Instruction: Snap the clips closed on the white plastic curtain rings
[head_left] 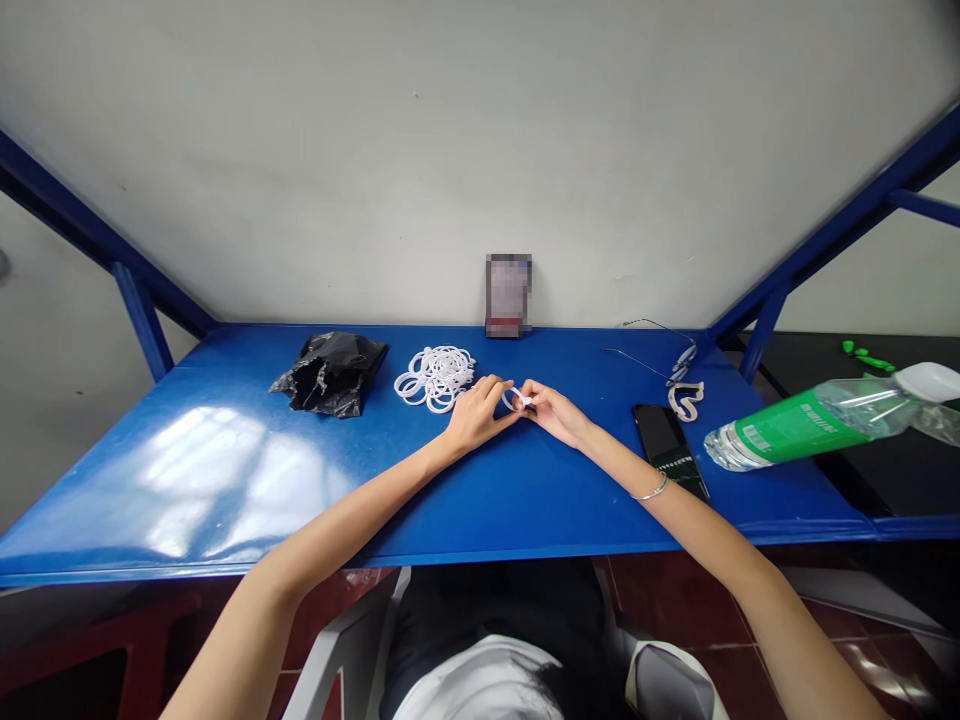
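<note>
Over the middle of the blue table, both hands meet at one white ring (527, 401) with a small thicker piece on its right side. My left hand (477, 414) is closed on the ring's left side, its fingertips partly hiding it. On the other side, my right hand (553, 412) pinches the ring near the thicker piece. Just beyond my left hand lies a loose pile of white rings (436, 376). What the rings are made of is too small to tell.
A crumpled black plastic bag (331, 372) lies left of the pile. A phone-like device (508, 296) leans on the wall. To the right are a dark phone (664, 440), eyeglasses (681, 364), a white curved strap (687, 402) and a green-labelled bottle (802, 428). Blue posts flank the table.
</note>
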